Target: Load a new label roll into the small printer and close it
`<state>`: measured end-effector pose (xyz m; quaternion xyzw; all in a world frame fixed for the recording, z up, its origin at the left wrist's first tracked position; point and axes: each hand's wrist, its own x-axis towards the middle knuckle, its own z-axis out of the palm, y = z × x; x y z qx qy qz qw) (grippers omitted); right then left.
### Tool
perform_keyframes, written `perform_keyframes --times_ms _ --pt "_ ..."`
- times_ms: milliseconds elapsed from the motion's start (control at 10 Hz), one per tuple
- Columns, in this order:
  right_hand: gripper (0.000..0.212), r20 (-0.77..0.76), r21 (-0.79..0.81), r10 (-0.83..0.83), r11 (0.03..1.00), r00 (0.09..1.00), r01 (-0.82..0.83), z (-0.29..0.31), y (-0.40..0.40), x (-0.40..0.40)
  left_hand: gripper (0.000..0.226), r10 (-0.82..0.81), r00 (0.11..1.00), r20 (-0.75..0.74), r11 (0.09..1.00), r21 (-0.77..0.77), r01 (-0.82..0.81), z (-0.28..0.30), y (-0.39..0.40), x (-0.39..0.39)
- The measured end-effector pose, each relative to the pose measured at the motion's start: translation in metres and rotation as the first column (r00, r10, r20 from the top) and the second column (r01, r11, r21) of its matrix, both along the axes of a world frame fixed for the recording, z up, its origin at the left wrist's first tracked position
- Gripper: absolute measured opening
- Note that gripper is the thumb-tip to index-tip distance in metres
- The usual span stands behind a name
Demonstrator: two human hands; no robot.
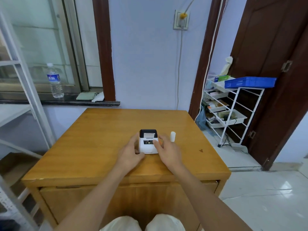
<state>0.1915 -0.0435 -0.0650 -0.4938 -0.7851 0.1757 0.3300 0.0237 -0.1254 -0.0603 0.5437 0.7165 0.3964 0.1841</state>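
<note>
Left hand (131,151) cups the printer (148,141) from its left side; right hand (166,147) rests fingers on its front panel, covering its right side; a white roll (173,136) stands just right of the printer on the table (100,139); lid state unclear.

Before you: wooden table (103,147); water bottle (55,80) on the windowsill (66,102); blue basket (250,82) atop white rack (233,114).
</note>
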Motion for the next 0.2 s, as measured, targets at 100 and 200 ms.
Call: perform_keyframes --times_ms 100,200 --pt "0.041 0.003 -0.047 -0.008 0.999 1.000 0.008 0.000 -0.008 0.011 0.092 -0.004 0.995 0.101 1.000 0.020 0.002 0.000 -0.015 0.006" --pt "0.039 -0.053 -0.159 -0.018 0.987 0.998 0.009 -0.001 -0.009 0.022 0.080 -0.007 0.961 0.275 1.000 0.030 -0.001 0.006 -0.030 0.005"
